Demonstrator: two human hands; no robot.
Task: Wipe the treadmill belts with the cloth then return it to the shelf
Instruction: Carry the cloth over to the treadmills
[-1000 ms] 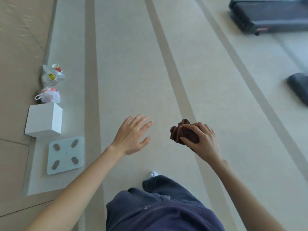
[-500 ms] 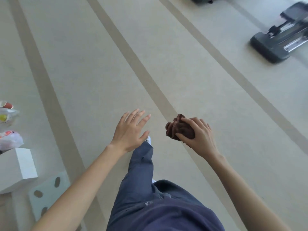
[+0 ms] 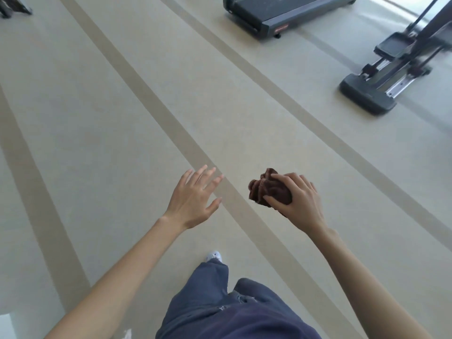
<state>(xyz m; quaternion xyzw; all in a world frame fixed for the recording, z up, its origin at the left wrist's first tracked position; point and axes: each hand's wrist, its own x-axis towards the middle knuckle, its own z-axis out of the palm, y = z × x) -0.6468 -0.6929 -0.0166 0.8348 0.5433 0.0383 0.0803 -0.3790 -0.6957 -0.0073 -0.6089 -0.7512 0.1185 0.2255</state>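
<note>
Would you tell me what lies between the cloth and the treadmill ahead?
Between the cloth and the treadmill lies only bare floor crossed by a darker stripe, as the head view shows.

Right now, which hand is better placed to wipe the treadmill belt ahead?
Likely the right hand: it grips the bunched brown cloth, and the treadmill lies ahead toward its side. The left hand is open, holding nothing.

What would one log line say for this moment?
right hand: grips cloth | left hand: open, empty | treadmill: ahead, apart from hands
</note>
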